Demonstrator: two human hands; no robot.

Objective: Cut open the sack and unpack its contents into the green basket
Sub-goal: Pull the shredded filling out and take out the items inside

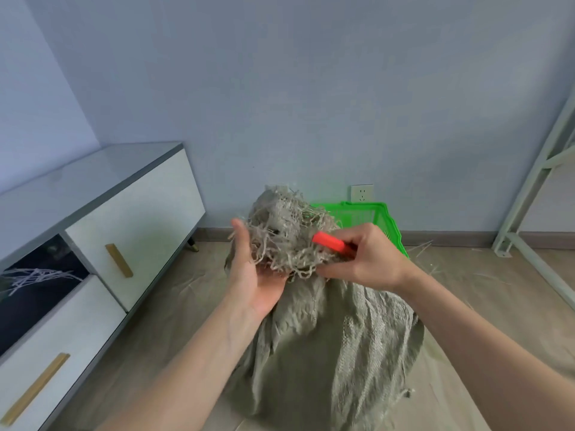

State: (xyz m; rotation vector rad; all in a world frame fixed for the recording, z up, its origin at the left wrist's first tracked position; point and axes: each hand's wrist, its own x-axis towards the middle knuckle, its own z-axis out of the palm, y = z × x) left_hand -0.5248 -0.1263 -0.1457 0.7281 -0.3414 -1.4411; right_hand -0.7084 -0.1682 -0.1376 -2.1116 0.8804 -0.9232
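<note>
A grey-green woven sack (336,346) stands on the floor in front of me. Its top (283,234) is bunched and badly frayed into loose strands. My left hand (253,275) cups the frayed top from the left, palm up, fingers around the strands. My right hand (364,259) holds a red utility knife (329,242) against the right side of the frayed top; the blade is hidden. The green basket (378,219) sits on the floor behind the sack, by the wall, partly hidden by it. What the sack holds cannot be seen.
A white cabinet (102,231) with gold handles runs along the left. A pale metal frame (525,219) stands at the right. Loose strands (435,259) litter the floor by the basket. A wall socket (362,193) is above the basket.
</note>
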